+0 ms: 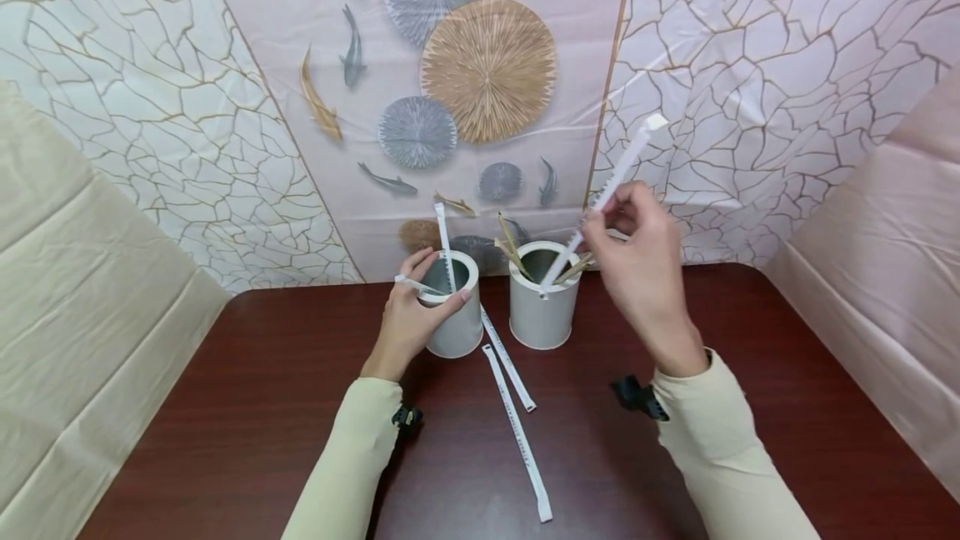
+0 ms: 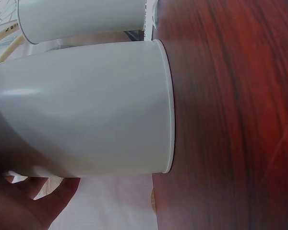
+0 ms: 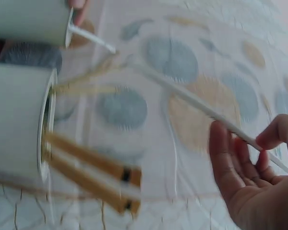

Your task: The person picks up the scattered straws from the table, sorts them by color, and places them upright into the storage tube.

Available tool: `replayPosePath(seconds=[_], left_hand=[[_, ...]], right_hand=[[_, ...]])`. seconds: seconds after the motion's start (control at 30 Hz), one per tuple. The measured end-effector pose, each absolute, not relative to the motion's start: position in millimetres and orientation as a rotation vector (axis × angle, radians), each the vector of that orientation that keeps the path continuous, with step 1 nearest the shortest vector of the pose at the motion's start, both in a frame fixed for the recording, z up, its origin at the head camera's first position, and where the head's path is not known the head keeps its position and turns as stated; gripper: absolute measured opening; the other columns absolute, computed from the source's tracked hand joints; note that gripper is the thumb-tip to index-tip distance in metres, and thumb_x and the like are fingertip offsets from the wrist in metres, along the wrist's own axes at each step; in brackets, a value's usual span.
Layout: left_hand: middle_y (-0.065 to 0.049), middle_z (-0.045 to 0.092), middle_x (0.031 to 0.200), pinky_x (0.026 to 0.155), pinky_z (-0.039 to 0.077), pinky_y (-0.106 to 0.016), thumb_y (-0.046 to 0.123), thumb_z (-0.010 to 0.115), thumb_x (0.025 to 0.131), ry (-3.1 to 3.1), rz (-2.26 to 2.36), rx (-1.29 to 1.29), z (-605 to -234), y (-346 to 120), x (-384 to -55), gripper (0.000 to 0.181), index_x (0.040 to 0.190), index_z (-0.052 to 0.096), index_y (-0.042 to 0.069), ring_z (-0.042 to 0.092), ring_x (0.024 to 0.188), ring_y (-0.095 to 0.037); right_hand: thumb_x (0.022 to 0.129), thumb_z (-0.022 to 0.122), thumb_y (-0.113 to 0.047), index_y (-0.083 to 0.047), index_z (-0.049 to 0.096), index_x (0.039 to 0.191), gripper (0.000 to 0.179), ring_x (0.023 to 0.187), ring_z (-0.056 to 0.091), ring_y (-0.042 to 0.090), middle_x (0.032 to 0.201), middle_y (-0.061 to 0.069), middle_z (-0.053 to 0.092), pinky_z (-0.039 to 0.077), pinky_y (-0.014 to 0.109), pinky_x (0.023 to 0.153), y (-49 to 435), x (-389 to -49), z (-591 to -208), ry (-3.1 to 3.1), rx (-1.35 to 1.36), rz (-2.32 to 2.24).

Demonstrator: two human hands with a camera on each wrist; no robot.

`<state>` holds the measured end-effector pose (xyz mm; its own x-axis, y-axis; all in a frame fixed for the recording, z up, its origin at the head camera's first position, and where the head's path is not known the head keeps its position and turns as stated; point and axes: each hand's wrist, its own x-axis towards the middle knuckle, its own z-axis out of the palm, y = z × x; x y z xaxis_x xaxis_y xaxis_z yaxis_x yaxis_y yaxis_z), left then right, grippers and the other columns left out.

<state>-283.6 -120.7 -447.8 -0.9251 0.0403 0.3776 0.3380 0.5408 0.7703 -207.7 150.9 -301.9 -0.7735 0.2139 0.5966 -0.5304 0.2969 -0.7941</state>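
Observation:
My left hand (image 1: 408, 325) grips a light grey can (image 1: 459, 333) near its rim, thumb at the front and fingers round the left side. Two slim white wrapped sticks (image 1: 443, 232) lean out of that can. Between thumb and fingers, my right hand (image 1: 643, 265) pinches another white wrapped stick (image 1: 628, 160), tilted up to the right. Its lower end overlaps the rim of a second grey can (image 1: 542, 322) in the head view; whether it touches, I cannot tell. Bare wooden sticks (image 3: 89, 153), some with black marks, poke out of the second can.
Two more white wrapped sticks (image 1: 517, 432) lie on the dark red wooden table (image 1: 247, 432) in front of the cans, one reaching back between them. A patterned cloth (image 1: 487, 73) hangs behind the table. Plain beige cloth (image 1: 885, 290) flanks it.

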Motion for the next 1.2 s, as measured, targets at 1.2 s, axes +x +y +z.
replayPosePath(seconds=[1.2], left_hand=[[0.007, 0.046, 0.161, 0.115, 0.04, -0.058, 0.05, 0.085, 0.084, -2.436, -1.36, -0.337, -449.2, -122.2, -286.3, 0.079, 0.153, 0.059, 0.022, 0.041, 0.151, -0.024]], right_hand=[[0.104, 0.065, -0.014, -0.004, 0.075, 0.118, 0.02, 0.085, 0.07, 0.018, 0.104, 0.006, 0.077, 0.056, 0.034, 0.074, 53.2, -265.7, -342.1, -2.575, 0.781, 0.977]])
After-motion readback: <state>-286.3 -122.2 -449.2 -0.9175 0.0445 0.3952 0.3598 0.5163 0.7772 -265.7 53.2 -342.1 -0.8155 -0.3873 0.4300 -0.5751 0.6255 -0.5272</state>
